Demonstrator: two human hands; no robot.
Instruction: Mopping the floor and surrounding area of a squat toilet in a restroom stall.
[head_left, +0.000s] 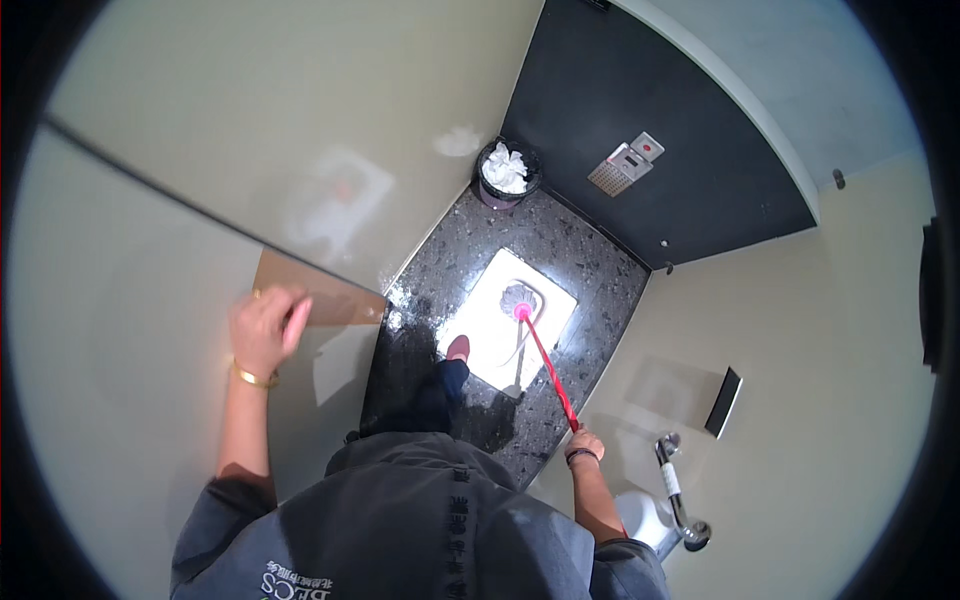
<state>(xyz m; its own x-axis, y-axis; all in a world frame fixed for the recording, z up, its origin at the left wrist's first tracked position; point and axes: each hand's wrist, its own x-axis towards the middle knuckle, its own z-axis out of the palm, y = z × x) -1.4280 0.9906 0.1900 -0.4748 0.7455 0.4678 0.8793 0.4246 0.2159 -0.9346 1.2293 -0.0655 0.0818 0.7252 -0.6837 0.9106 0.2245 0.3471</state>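
My right hand (585, 444) is closed around the red handle (551, 367) of a mop. The grey mop head (519, 298), with its pink socket, rests over the basin of a white squat toilet (487, 300) set in the floor. Raised at the left, my left hand (268, 326) is beside the stall wall, fingers curled and nothing visible in it; whether it touches the wall cannot be told. One foot in a dark red shoe (458, 347) stands on the toilet's left edge.
A black waste bin (510, 176) with crumpled white paper stands in the far corner. Along the right wall are a metal grab bar (673, 480), a dark-faced wall fixture (724, 403) and a white rounded fixture (643, 517). A metal panel (621, 169) is on the dark wall. The speckled floor (600, 259) shines.
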